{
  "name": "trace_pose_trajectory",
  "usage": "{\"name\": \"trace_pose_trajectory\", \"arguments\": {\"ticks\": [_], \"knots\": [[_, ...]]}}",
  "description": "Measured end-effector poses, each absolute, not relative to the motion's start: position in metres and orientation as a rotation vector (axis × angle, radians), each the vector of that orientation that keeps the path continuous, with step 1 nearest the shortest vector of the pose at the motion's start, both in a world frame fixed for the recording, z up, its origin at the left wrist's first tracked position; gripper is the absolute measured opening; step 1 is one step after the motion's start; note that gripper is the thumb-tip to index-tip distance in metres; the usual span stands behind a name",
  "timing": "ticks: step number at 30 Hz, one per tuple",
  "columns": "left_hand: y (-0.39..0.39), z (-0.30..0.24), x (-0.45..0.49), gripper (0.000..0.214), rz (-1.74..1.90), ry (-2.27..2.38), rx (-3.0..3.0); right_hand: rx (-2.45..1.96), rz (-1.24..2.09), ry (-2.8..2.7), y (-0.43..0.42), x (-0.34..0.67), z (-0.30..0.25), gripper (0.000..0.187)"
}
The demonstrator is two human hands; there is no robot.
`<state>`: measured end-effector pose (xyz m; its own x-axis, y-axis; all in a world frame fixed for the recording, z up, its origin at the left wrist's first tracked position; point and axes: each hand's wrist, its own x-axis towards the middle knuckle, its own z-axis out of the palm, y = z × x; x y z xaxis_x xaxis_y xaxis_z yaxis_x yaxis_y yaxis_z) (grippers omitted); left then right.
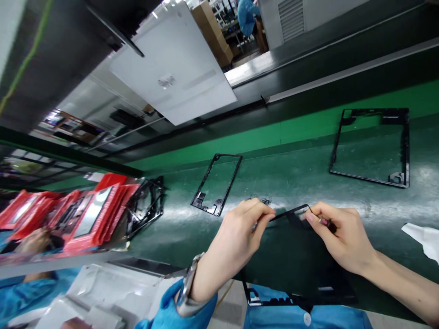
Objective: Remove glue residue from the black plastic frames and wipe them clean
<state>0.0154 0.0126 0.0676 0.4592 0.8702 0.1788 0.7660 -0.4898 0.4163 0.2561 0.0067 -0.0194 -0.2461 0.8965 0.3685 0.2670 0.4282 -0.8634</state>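
My left hand [245,224] is closed in a pinch on the far edge of a thin black frame [288,212]. The frame is tilted, with its near edge resting close to my body over the table's front. At the frame's far right corner, my right hand [343,233] grips a small tool with a dark reddish handle [328,224]. The tool's working end is too small to make out. A little heap of black shavings [265,201] lies just beyond my left hand.
Similar black frames lie on the green table [291,169]: a smaller frame [222,194] at centre left and a larger frame [407,151] at right. Red packets [103,219] and more stacked frames [147,205] fill the left. A white cloth or paper [425,240] lies right. A co-worker's hand [36,240] is far left.
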Motion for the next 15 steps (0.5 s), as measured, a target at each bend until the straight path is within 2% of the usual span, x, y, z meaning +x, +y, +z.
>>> {"name": "trace_pose_trajectory", "arguments": {"ticks": [8,15], "knots": [[0.018,0.059,0.040,0.011,0.863,0.891,1.852,-1.015,0.841,-1.757,0.009,0.254,-0.020,0.023],[0.024,0.049,0.045,0.023,1.002,0.991,1.558,-1.042,0.884,-1.748,0.007,0.255,-0.020,0.023]]}}
